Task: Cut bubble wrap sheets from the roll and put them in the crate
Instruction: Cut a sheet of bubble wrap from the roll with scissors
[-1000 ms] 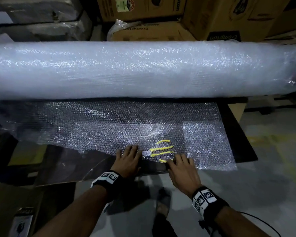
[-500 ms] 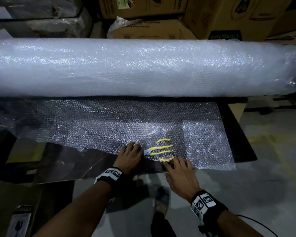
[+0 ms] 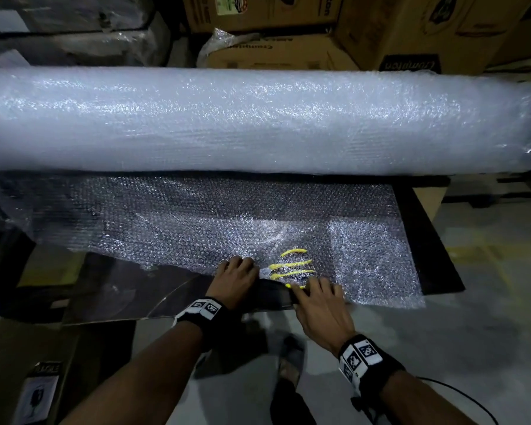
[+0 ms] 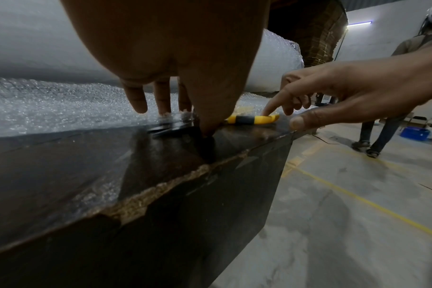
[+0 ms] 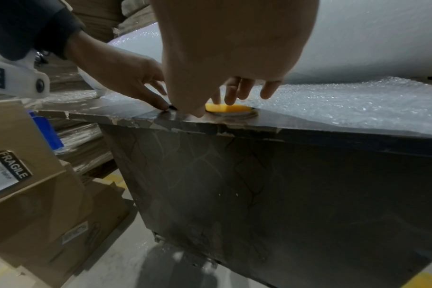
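The bubble wrap roll (image 3: 258, 121) lies across the back of the dark table (image 4: 62, 175), its loose sheet (image 3: 196, 228) spread toward the near edge. The left hand (image 3: 235, 279) rests fingertips on that sheet's edge, grip released. The right hand (image 3: 321, 305), grip also released, touches a yellow-handled cutter (image 4: 252, 119) (lying under the wrap). Cardboard boxes (image 3: 288, 53) stand behind.

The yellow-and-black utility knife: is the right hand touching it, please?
Touching: in the left wrist view the right hand sets its index fingertip on the yellow-and-black utility knife.
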Demonstrator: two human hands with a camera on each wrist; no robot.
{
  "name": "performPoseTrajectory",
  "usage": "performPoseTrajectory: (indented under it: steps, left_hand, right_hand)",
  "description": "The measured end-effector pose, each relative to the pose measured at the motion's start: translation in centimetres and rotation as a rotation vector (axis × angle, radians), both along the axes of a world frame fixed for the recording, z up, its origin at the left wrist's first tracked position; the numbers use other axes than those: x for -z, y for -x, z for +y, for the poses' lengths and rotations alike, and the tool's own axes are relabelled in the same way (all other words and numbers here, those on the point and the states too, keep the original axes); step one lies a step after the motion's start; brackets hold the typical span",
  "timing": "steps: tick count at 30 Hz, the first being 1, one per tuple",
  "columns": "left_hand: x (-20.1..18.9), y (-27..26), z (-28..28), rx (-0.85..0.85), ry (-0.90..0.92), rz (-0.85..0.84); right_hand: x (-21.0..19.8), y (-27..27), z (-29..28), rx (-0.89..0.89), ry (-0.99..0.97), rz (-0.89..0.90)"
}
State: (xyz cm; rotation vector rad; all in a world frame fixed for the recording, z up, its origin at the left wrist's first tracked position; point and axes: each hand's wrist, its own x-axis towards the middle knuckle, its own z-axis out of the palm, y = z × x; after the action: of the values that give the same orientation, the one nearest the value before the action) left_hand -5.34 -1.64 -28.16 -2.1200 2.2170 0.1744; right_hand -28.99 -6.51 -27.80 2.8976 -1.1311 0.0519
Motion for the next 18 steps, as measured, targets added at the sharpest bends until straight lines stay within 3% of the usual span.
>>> performPoseTrajectory:
  steps: [7, 18]
  left_hand:
    - [0.0, -0.3, 0.4, 0.007, -0.067, 0.006]
    - [-0.6, -0.3, 2.6, 0.063, -0.011, 0.047]
  right_hand:
    - [0.4, -0.4, -0.1, 0.048, 0.007, 0.028]
    - [0.5, 2.9, 3.9, -0.144, 0.045, -0.051]
